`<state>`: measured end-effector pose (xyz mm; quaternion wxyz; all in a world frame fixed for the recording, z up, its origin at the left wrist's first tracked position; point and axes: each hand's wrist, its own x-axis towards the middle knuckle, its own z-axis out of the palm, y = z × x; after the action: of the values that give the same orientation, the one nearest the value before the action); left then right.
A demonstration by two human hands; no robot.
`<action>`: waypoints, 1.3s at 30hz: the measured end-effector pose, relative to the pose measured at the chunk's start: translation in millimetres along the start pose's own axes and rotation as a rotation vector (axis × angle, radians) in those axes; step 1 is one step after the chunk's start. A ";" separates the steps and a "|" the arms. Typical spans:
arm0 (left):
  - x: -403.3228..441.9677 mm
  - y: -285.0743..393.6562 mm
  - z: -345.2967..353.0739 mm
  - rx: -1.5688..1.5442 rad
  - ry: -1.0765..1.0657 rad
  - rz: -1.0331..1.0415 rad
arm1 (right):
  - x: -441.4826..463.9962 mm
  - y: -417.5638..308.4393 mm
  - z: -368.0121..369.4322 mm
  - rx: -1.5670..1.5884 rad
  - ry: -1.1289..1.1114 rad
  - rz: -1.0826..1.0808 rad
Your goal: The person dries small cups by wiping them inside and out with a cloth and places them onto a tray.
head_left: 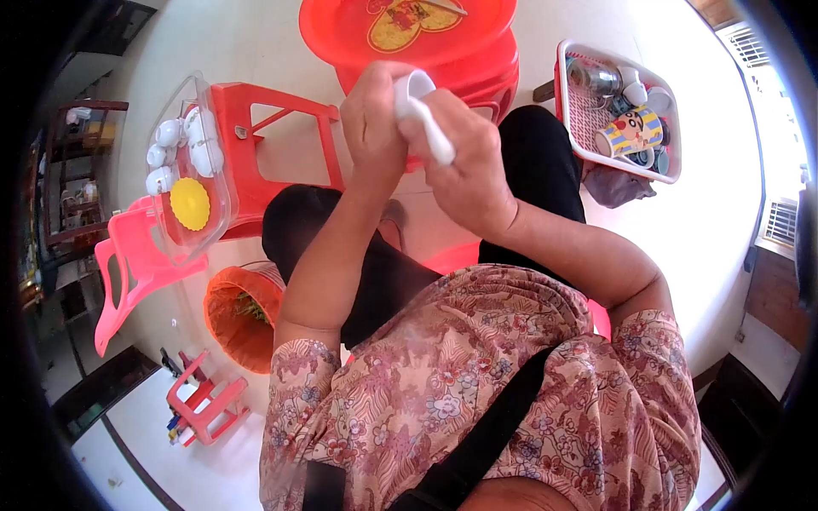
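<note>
A smooth white soup spoon (pixel 411 92) is held up between both hands, its rounded bowl at the top and its handle slanting down to the right. My left hand (pixel 371 111) closes round the bowl's left side. Fingers of my right hand (pixel 469 157) wrap the spoon from the other side, partly behind the handle. The hands cover some of it, and whether a cloth is between them cannot be seen. Just beyond the hands stands a red basin (pixel 486 43) with a yellow printed pattern and a pale slim utensil in it.
At left, a clear plastic tray (pixel 223 183) with white cups and a yellow scalloped lid (pixel 189 204) sits by a red stool (pixel 281 170). An orange-lined bin (pixel 226 319) holds green scraps. At right, a white-rimmed basket (pixel 618 162) contains glasses and a patterned cup (pixel 630 130).
</note>
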<state>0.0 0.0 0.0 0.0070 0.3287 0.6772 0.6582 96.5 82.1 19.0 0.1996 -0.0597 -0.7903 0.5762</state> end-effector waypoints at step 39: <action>-8.9 11.8 10.6 -0.133 -0.070 -0.193 | 0.4 7.6 -14.6 0.104 0.092 0.104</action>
<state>16.8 4.4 5.4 0.1158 0.2834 0.6598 0.6862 100.7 97.7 15.7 0.2082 -0.1165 -0.7451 0.6229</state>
